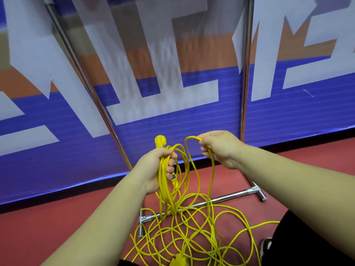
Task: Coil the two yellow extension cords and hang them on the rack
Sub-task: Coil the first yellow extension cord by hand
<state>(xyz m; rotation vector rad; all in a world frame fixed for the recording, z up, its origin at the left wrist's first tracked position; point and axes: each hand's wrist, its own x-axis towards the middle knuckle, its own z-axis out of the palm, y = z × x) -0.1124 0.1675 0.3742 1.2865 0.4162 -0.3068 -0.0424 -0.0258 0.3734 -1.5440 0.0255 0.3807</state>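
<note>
Yellow cord (162,181) is the item under handling; one view, the head camera, is available.

Head view: the left hand (153,169) is clenched round a gathered bunch of loops, fingers wrapped fully about the strands, with a yellow plug (160,141) standing up above the fist. Judgement: this hand serves as the anchor for the coil, and the plug is kept uppermost so that the end stays out of the turns.

The right hand (219,148) grasps a single strand, fingers curled over a raised bend of it just beside the left fist. Judgement: this bend is the next turn, held ready to be laid into the bunch.

From both hands the cord hangs down into a loose tangle (192,244) on the red floor (57,227), lying across the base bar (221,199) of the rack (246,73). A second yellow connector (177,260) lies at the bottom edge. Whether the tangle is one cord or both cannot be told.

Nothing visibly hangs on the rack's uprights. Judgement: coiling is at an early stage, with most of the length uncoiled.
</note>
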